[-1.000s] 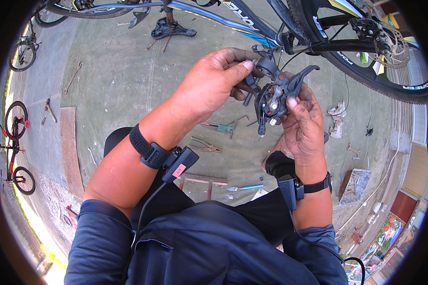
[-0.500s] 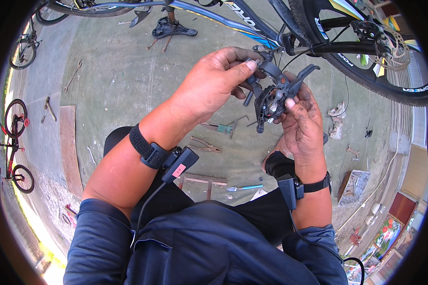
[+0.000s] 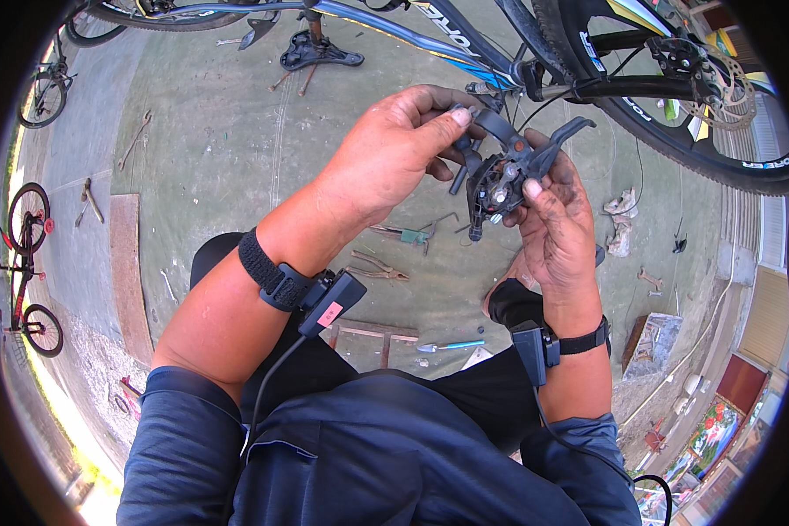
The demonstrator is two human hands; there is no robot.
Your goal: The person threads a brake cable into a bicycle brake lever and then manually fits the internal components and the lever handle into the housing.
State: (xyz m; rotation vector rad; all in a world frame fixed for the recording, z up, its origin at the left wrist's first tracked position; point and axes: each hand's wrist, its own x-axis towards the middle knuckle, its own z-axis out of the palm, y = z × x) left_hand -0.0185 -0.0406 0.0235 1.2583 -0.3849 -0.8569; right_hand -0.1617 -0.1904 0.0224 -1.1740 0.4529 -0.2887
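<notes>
My left hand (image 3: 403, 149) pinches the upper left part of a black bicycle shifter and brake lever assembly (image 3: 506, 180), thumb over a small piece beside its clamp ring (image 3: 496, 131). My right hand (image 3: 557, 228) grips the assembly from the right, thumb on its body below the protruding lever (image 3: 572, 130); its inner metal mechanism faces up. The fingertips of both hands are partly hidden and dark with grime. Behind the assembly is a grey-blue bicycle frame (image 3: 394, 39) with a front fork (image 3: 622, 88).
Pliers (image 3: 377, 267), a green-handled tool (image 3: 403, 235), a blue-handled tool (image 3: 451, 346), wrenches (image 3: 133, 140) and a rag (image 3: 620, 219) lie on the ground. A black saddle (image 3: 320, 57) is at the top. A red-black bicycle (image 3: 28, 272) stands at left.
The assembly has tilted slightly, its lower end shifting up and left, and both hands have moved a little with it. Both still hold it.
</notes>
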